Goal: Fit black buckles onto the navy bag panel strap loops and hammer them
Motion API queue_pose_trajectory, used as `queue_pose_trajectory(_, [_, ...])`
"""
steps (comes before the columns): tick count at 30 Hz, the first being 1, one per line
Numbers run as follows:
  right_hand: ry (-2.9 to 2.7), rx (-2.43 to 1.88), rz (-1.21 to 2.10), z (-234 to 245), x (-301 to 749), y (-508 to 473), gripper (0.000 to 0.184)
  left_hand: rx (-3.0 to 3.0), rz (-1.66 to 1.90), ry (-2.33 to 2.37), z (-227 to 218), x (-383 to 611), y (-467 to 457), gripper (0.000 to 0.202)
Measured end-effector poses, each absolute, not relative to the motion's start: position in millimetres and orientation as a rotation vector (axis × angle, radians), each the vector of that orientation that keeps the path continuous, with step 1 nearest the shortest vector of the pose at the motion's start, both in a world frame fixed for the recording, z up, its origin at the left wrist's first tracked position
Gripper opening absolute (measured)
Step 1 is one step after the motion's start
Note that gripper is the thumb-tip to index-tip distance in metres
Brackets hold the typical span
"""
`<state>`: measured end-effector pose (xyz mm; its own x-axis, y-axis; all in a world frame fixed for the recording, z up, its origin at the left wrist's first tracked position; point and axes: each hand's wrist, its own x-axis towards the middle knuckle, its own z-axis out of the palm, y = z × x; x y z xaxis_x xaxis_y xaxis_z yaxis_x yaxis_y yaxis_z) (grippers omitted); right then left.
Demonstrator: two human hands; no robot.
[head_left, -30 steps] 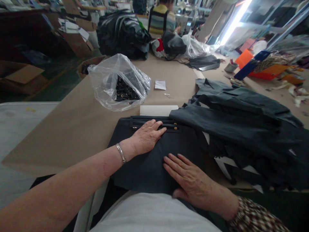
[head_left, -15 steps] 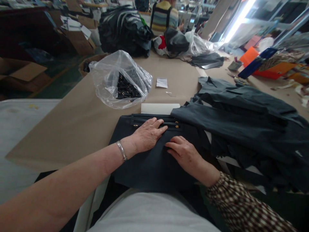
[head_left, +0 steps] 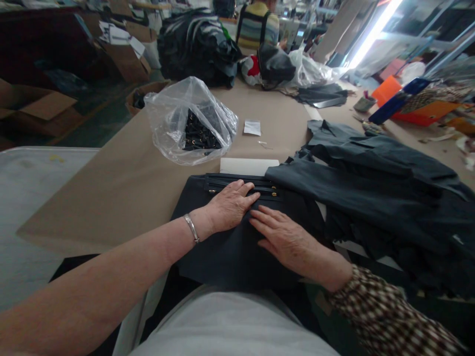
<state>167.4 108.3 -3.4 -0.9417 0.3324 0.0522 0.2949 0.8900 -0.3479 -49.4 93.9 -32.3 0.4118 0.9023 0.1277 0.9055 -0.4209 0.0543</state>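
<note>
Zippered fabric panel is pressed flat by spread, empty left hand and right hand; adjacent pile is judged pending.

A fluorescent tube at far right blows out to white, lighting the brown table evenly, with soft, faint shadows. Glare glints on the clear plastic bag. The far left sinks into gloom, wide-angle distortion bends the edges, and the near black fabric loses detail.
</note>
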Motion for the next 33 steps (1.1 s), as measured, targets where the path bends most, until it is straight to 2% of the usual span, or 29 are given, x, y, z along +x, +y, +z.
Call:
queue_pose_trajectory(2, [-3.036,-0.374,0.437,-20.9,170.5,97.2,0.056,-2.623,-0.225,-1.696,-31.7,-49.1,93.6,0.042])
queue_pose_trajectory(4, [-3.071,-0.254,0.452,-25.9,186.9,81.2,0.059,-2.625,-0.238,-1.694,-31.5,-49.1,93.4,0.041])
queue_pose_trajectory(7, [-3.064,-0.081,0.629,-11.3,219.9,64.8,0.038,-2.62,-0.245,-1.684,-31.7,-49.4,93.5,0.041])
queue_pose_trajectory(9, [-3.011,-0.117,0.77,1.3,232.1,65.3,0.03,-2.61,-0.243,-1.679,-31.9,-49.5,93.5,0.04])
queue_pose_trajectory(14, [-2.689,-0.662,0.849,0.2,200.4,94.4,0.018,-2.586,-0.235,-1.68,-30.2,-48.8,92.5,0.04])
queue_pose_trajectory(17, [-2.667,-0.774,0.788,-11.8,165.1,106.9,0.012,-2.591,-0.225,-1.704,-28.7,-48.4,91.6,0.041])
queue_pose_trajectory(21, [-2.817,-0.867,0.495,-18.4,142.0,104.5,0.007,-2.599,-0.24,-1.707,-29.3,-48.6,91.5,0.042])
queue_pose_trajectory(28, [-2.965,-0.856,0.163,-15.6,137.0,92.2,0.016,-2.594,-0.286,-1.684,-31.5,-49.6,91.0,0.04])
queue_pose_trajectory(30, [-2.982,-0.811,0.142,-14.3,138.8,89.4,0.017,-2.59,-0.287,-1.689,-31.1,-49.7,90.8,0.041])
queue_pose_trajectory(33, [-2.958,-0.773,0.319,-11.7,156.3,81.8,0.018,-2.594,-0.294,-1.685,-30.8,-49.6,90.8,0.04])
